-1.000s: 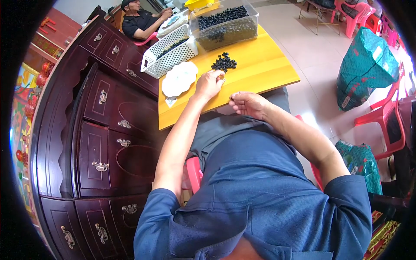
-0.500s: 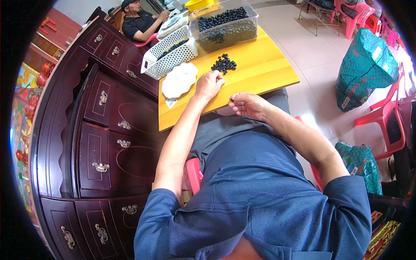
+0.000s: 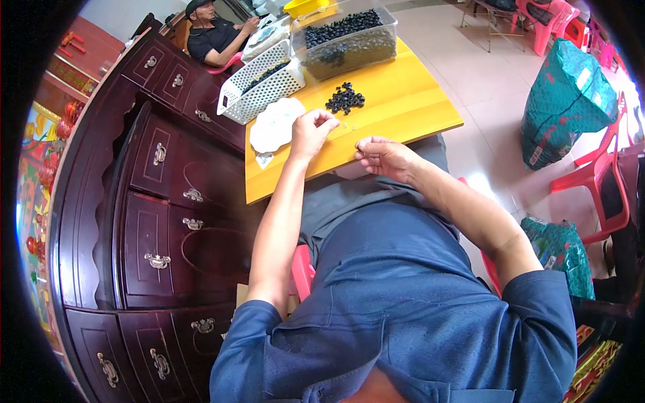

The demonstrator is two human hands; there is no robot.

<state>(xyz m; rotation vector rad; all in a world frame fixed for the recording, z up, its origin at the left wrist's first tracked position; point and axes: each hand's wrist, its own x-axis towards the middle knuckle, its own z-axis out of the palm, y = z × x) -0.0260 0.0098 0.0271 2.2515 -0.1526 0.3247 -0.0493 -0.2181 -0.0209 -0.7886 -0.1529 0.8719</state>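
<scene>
The person sits at a yellow desk (image 3: 416,107) with both forearms reaching forward over the lap. The left hand (image 3: 310,133) rests on the near part of the desk, fingers curled in with thumb and fingertips pinched together; whatever it pinches is too small to make out. The right hand (image 3: 384,156) hovers at the near edge of the desk, fingers loosely bent and tips drawn together, and I cannot tell whether it grips anything. A little pile of small dark beads (image 3: 345,99) lies on the desk just beyond both hands, apart from them. Left of the left hand lies a white scalloped dish (image 3: 275,126), close to the wrist. Behind it stands a white perforated plastic basket (image 3: 262,91) with dark pieces inside, and next to that a clear plastic tub (image 3: 349,43) filled with the same dark beads. A dark red wooden cabinet (image 3: 154,201) with brass drawer handles runs along the left side of the desk. At the far end another person in a dark shirt (image 3: 215,40) is seated. On the tiled floor to the right stand a green woven sack (image 3: 568,101) and red plastic chairs (image 3: 608,174)
</scene>
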